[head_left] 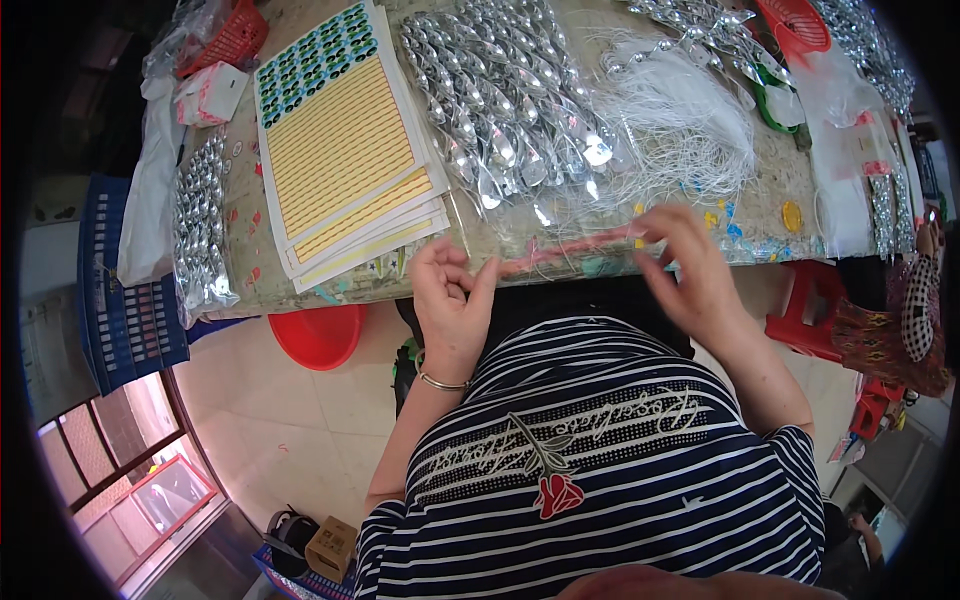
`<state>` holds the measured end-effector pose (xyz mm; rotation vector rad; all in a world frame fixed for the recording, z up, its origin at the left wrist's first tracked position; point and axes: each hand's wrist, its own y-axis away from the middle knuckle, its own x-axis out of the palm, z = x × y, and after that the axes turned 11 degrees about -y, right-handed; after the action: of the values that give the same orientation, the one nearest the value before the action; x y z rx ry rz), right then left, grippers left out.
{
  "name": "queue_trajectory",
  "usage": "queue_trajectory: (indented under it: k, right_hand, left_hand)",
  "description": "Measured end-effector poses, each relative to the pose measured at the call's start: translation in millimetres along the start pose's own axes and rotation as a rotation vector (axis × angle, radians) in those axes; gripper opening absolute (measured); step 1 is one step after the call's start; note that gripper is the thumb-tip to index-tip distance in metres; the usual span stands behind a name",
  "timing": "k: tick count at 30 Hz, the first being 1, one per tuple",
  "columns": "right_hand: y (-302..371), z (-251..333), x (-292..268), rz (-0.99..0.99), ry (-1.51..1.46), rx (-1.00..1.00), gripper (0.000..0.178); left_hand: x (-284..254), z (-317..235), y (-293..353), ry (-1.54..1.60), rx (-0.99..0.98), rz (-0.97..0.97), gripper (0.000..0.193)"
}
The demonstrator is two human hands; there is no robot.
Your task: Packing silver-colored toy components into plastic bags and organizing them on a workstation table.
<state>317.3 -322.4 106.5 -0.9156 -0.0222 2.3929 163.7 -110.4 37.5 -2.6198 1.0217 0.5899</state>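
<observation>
A thin pinkish-red strip [585, 243], smeared by motion, runs between my hands just above the table's front edge. My left hand [452, 305], with a bangle at the wrist, has curled fingers, and its thumb is at the strip's left end. At the other end are the bent, slightly blurred fingers of my right hand [692, 270]; its thumb is lower, a little apart. Fine clear threads [540, 258] cross the strip near its middle. Beyond my hands lie a wide bundle of twisted silver foil pieces [510, 95] and a tangled heap of white threads [690, 120].
Printed sticker sheets [340, 150] are stacked at left, beside a smaller silver foil bundle [203, 225]. Red baskets [795, 22] stand on the worn table [790, 220]. Below are a red basin [318, 335] and a red stool [805, 310]. Another person's checked sleeve [918, 310] shows far right.
</observation>
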Motion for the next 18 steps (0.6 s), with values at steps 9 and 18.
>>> queue_trajectory:
  k: [9, 18]
  right_hand:
    - [-36, -43, 8, -0.225, 0.151, 0.122, 0.047]
    - [-72, -52, -2, -0.27, 0.083, -0.012, 0.023]
  left_hand:
    - [-1, -11, -16, -0.156, -0.063, 0.214, 0.02]
    - [2, -27, -33, 0.189, -0.21, 0.344, 0.028]
